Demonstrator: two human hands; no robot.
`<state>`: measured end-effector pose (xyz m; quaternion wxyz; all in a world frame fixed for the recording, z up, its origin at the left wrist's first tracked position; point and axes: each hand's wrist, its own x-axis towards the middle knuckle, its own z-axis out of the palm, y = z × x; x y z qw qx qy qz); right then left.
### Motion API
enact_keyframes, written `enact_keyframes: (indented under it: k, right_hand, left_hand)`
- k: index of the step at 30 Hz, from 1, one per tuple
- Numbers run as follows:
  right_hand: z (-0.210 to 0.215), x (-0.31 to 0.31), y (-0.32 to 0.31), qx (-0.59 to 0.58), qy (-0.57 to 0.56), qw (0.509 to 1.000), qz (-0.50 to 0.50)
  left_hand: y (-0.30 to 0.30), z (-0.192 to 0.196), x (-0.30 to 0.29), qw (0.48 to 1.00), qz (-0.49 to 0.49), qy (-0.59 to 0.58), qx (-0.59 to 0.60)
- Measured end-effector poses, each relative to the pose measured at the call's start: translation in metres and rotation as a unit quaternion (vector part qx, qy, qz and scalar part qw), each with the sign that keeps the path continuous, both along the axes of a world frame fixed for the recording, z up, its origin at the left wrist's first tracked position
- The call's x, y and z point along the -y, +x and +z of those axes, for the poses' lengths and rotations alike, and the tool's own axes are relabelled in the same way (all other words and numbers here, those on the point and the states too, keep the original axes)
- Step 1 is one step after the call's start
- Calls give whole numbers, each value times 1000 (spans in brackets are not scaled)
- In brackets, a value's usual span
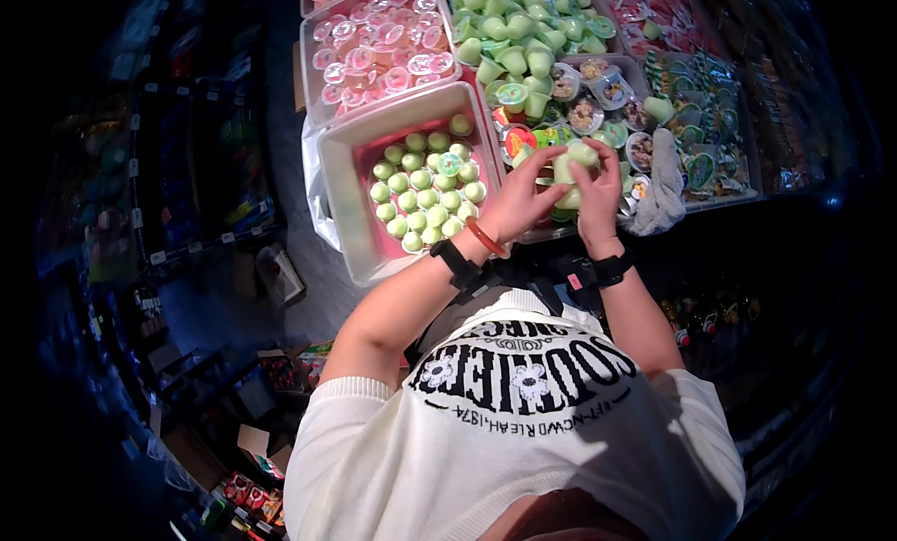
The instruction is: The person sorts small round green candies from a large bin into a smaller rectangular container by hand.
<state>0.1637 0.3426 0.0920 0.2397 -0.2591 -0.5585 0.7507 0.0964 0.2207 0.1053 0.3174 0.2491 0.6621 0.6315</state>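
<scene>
Several pale green jelly cups (581,155) are gripped between my two hands, over the front of the bins. My left hand (529,197) has its fingers bent around their left side. From the right, my right hand (601,188) curls its fingers and thumb about them. Just left of my hands stands a white bin (338,181) with a pink bottom, where green jelly cups (427,199) stand base up in close rows. One cup (450,163) among them shows its printed lid. Behind my hands, a big heap of green jelly cups (523,32) fills another bin.
Pink jelly cups (383,41) fill a bin at the back left. Clear cups with mixed bits (586,114) lie behind my hands. A grey cloth (662,191) hangs at the right front edge, beside a bin of green-striped packs (701,121). Dark shelves (187,121) stand left.
</scene>
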Motion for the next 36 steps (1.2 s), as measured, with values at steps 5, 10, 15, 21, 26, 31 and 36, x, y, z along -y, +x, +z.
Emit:
enact_keyframes:
  k: [5,10,15,21,26,31,36]
  right_hand:
    - [14,16,-15,14,-232,972,40]
    - [6,12,-21,63,-362,923,112]
    - [0,22,-17,81,-378,909,154]
    - [8,21,-8,75,-369,910,171]
    - [4,22,0,81,-365,914,157]
    - [5,23,2,78,-363,913,167]
    - [11,26,-3,96,-373,913,133]
  left_hand:
    - [-8,7,20,996,72,-7,-52]
    - [-72,-18,85,972,226,-13,70]
    - [-118,-100,126,949,227,-196,-96]
    - [-127,-114,108,952,193,-208,-117]
    - [-135,-114,101,908,120,-327,-234]
    - [-145,-133,90,881,94,-376,-271]
    - [-153,-142,86,854,74,-441,-268]
